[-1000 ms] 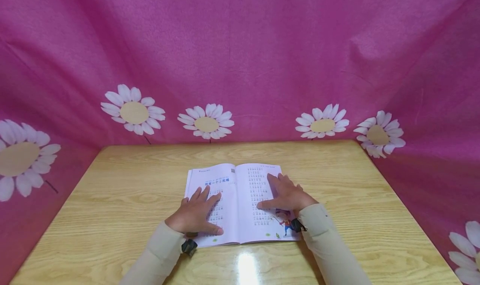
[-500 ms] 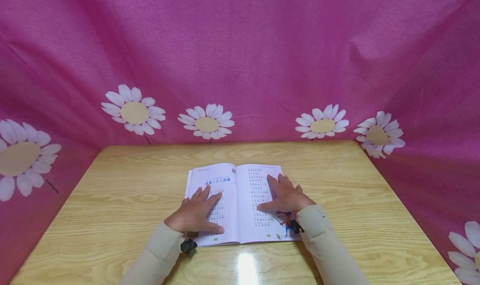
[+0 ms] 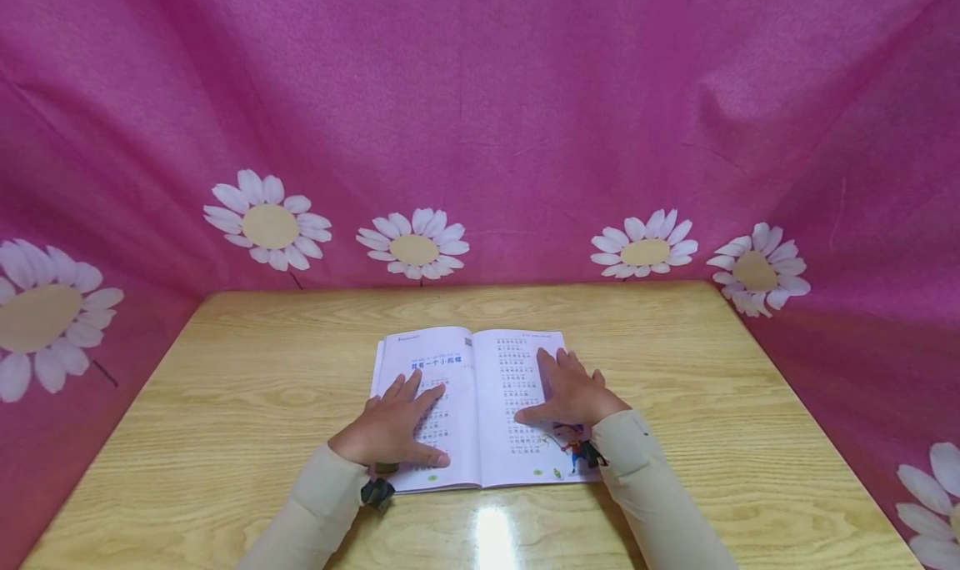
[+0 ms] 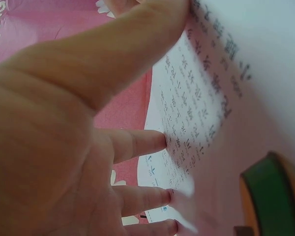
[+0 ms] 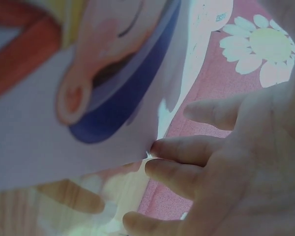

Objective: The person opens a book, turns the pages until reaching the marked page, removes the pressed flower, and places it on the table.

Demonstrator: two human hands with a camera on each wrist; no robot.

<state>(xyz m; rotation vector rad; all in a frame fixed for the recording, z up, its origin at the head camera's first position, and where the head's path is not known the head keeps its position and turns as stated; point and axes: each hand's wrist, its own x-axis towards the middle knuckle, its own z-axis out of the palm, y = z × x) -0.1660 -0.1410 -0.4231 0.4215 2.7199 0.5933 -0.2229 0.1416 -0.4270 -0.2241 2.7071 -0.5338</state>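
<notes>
An open book with printed Chinese text lies on the table, its fold running between my two hands. My left hand rests on the left page with fingers spread. In the left wrist view its fingertips meet the paper beside rows of characters. Over the outer part of the right page, my right hand lies with thumb and fingers apart. The right wrist view shows a cartoon figure printed on that page and fingertips at the page's edge. Neither hand grips anything.
The wooden table spreads out around the book. Behind and beside it hangs a pink cloth printed with white daisies. Dark wrist devices sit at the sleeve cuffs, and light glares off the table's near part.
</notes>
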